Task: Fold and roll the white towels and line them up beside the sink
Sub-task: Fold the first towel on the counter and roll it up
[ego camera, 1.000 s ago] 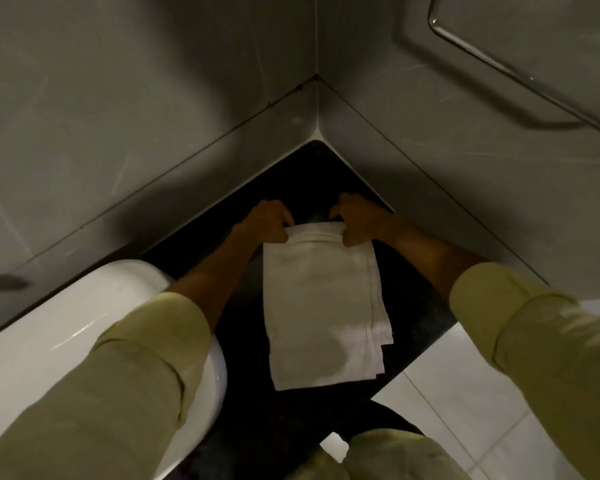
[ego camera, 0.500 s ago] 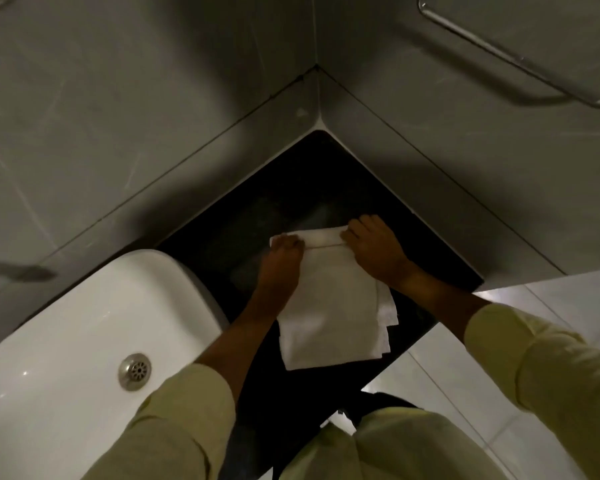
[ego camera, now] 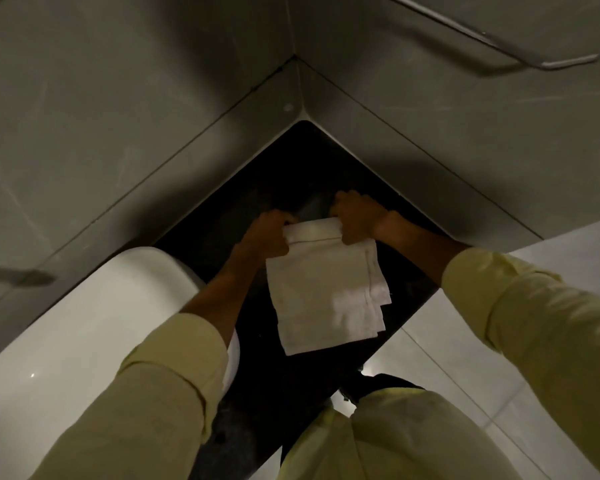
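A folded white towel [ego camera: 326, 292] lies flat on the black counter [ego camera: 409, 271] to the right of the white sink [ego camera: 84, 323]. Its far edge is turned over into a short roll. My left hand [ego camera: 267, 233] grips the left end of that roll and my right hand [ego camera: 357, 220] grips the right end. Both hands have their fingers curled over the rolled edge. The near part of the towel stays spread out, with layered corners showing at its right side.
Grey tiled walls meet in a corner just behind the counter. A metal towel bar [ego camera: 499, 43] hangs on the right wall, a faucet spout [ego camera: 18, 275] juts out at the left. Pale floor tiles [ego camera: 465, 358] lie below the counter's right edge.
The roll at the towel's far edge has grown by about one turn. The hands went from pressing flat on the roll to gripping its ends. The head view shifted slightly.
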### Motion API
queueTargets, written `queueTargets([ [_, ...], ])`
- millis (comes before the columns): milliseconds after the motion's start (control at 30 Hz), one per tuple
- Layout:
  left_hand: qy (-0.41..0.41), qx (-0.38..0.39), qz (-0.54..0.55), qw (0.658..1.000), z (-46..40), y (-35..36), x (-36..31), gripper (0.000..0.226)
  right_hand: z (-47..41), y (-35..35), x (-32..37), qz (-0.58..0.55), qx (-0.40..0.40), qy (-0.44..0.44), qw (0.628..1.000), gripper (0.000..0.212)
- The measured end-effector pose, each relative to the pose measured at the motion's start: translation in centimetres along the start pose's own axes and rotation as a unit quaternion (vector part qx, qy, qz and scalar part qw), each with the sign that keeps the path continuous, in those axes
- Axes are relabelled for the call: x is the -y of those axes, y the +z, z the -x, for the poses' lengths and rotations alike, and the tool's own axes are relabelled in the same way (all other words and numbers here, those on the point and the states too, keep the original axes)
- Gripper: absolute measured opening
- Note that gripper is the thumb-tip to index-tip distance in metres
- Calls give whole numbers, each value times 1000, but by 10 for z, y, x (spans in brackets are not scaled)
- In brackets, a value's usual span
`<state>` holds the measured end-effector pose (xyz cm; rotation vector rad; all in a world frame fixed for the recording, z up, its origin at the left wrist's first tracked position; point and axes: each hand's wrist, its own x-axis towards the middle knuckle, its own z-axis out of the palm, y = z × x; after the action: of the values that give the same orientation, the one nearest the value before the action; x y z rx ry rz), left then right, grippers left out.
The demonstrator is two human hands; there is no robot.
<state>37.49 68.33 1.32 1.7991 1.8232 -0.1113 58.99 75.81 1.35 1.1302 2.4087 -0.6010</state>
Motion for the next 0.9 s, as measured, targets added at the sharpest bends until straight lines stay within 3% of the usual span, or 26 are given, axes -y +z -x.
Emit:
queueTargets([
  [133,-22,-32,-21,999,10,3,-7,47,8,10,1,-50,-39,-18,998,67],
  [267,5,-173,-24,985,40,32,-9,43,27,35,10,-27,-227,-43,973,34],
  [333,-9,-210,-50,976,61,59,-18,44,39,59,18,21,-296,-24,955,29],
  [400,-35,-192,-68,979,81,86,-28,49,54,89,26,23,-317,-2,948,36],
  [533,9,-198,-106,974,105,113,-29,46,85,129,28,24,-324,4,946,59],
  [633,-31,-178,-36,983,107,87,-37,46,94,105,34,11,-263,27,964,53],
  [700,-54,-181,-54,981,90,66,-36,42,83,71,32,-22,-191,44,980,49],
  [767,-56,-144,-85,984,67,42,-32,47,64,41,24,-90,-132,71,985,60],
  [833,-40,-21,-95,994,47,27,-29,66,48,20,17,-92,-40,80,992,71],
  [900,-27,121,-94,988,34,24,-26,78,42,14,14,-74,38,57,995,62],
])
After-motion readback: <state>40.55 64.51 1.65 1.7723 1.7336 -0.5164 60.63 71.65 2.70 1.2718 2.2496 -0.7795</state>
